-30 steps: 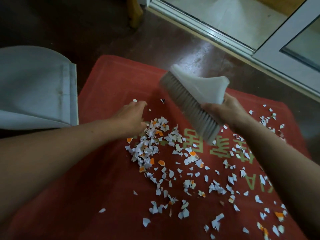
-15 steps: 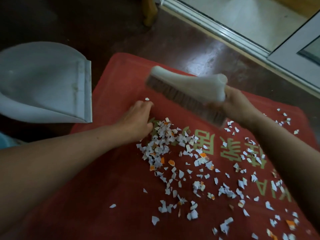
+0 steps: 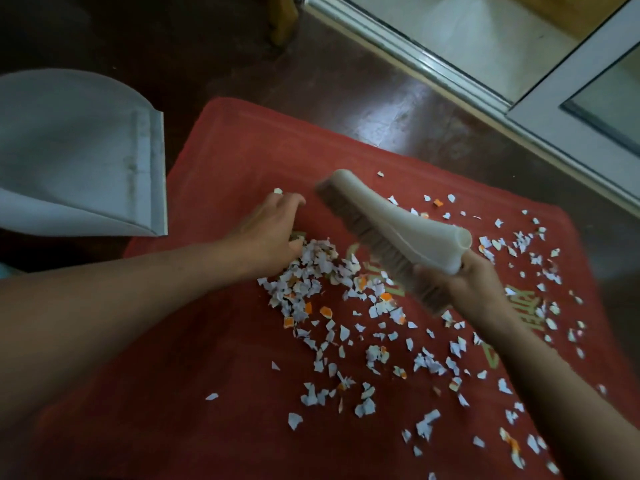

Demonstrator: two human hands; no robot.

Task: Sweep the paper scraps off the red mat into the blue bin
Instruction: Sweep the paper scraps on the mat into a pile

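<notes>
Red mat [image 3: 242,150]: right hand [image 3: 464,285] grips the brush [image 3: 391,226], left hand [image 3: 273,230] cups loosely beside the paper scraps [image 3: 308,271]. I'd sweep short, low strokes.

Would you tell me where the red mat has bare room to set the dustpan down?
Bare on the red mat: the far-left strip between the dustpan and the left hand, and the near-left corner, nearer than the left forearm. Crowded: paper scraps pile beside the left hand, under the brush, and scatter across the right side.
</notes>
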